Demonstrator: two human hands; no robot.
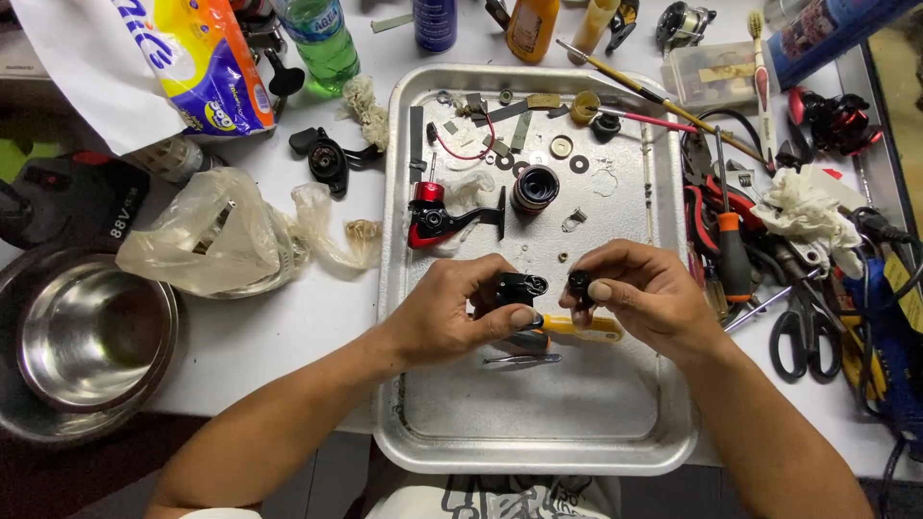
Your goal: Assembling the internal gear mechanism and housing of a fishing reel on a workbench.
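The left hand (452, 312) pinches a small black reel body part (520, 287) between thumb and fingers; just beside it, the right hand (642, 293) pinches a smaller black round piece (580, 282), both above the dented metal tray (538, 423).

Pretty bright, even light from overhead, with only soft shadows. Some glare on the metal tray (673, 423) and steel bowl (91, 336). Everything's sharp, corners bend slightly

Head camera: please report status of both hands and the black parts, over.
Left hand pinching black housing. Right hand pinching small black part. Both above metal tray. Yellow-handled tool and tweezers lying under hands.
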